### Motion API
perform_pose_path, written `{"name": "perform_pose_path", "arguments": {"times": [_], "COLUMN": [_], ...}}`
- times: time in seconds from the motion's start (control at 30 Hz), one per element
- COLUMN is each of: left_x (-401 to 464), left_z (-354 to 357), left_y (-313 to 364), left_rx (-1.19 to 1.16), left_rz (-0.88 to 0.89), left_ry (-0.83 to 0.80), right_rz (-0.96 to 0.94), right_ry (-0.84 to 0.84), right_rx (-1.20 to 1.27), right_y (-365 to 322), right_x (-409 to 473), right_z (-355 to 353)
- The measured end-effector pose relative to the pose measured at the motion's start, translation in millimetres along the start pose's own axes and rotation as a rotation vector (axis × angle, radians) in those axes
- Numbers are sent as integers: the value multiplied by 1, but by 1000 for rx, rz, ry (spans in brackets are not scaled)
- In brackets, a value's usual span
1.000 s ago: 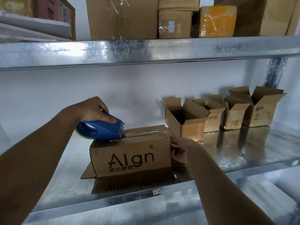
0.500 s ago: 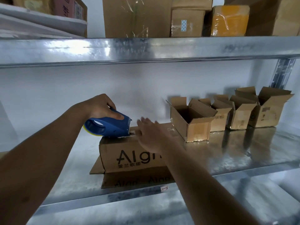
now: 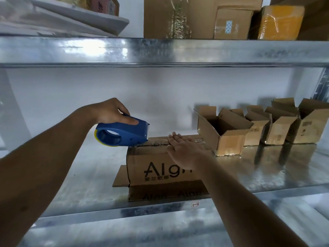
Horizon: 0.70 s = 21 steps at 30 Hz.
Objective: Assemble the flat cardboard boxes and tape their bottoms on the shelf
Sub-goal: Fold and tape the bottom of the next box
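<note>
In my left hand (image 3: 110, 112) the tape dispenser (image 3: 122, 133) is blue, with a yellow roll edge at its back. Under my right hand (image 3: 185, 152) the cardboard box (image 3: 151, 168) is brown with black letters "Algn" and small black Chinese characters. The four open boxes (image 3: 226, 138) are light brown. The shelf (image 3: 267, 168) is shiny silver-grey metal. Above, one parcel (image 3: 281, 22) is orange-yellow under clear wrap.

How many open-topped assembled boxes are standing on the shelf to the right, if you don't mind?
4, in a row: nearest, second, third, far right. Others may be hidden.
</note>
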<state>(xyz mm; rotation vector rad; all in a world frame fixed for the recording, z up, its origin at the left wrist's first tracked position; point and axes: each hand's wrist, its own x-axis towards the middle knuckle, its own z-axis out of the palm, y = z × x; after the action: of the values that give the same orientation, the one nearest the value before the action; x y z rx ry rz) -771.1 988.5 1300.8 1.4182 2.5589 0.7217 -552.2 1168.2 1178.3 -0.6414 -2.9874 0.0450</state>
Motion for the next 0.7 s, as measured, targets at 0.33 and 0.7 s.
{"name": "perform_pose_path", "arguments": {"times": [0.33, 0.7], "left_x": [-21, -48], "left_z": [-13, -19], "left_y": [-19, -52], "left_rx": [-25, -66], "left_rz": [-4, -67], "left_ry": [2, -3], "right_rz": [-23, 1], "right_ry": [-40, -53], "right_rx": [23, 25], "right_y": [-4, -5], "right_x": [-1, -1], "right_z": [-8, -10]}}
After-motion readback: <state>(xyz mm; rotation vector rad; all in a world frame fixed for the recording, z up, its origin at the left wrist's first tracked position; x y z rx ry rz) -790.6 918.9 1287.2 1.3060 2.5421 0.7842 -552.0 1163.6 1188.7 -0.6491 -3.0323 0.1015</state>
